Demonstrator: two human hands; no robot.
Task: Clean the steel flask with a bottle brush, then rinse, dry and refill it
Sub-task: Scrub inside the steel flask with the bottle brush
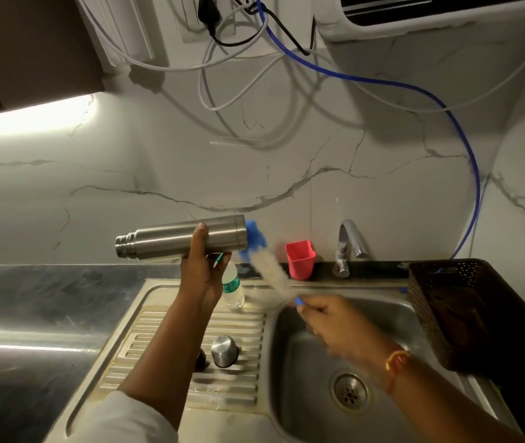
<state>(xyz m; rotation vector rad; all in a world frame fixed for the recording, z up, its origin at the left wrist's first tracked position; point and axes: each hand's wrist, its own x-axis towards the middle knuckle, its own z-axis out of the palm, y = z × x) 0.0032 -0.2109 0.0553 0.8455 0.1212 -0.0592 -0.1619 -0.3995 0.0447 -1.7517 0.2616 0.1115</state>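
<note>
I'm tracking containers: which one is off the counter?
The silver steel flask, held horizontally in the left hand; the clear plastic bottle and red square cup stand upright.

The scene was dim. A light strip (27,116) glowed at ten o'clock, streaking glare across the steel surface (24,342) at eight. Motion blur smeared the bottle brush (269,266) and right hand (334,327); edges bowed.

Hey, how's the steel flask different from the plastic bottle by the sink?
The steel flask is opaque metal; the plastic bottle is clear with a green label. The flask lies sideways in the left hand, neck uncapped; the bottle stands upright on the drainboard. Both are slim cylinders.
</note>
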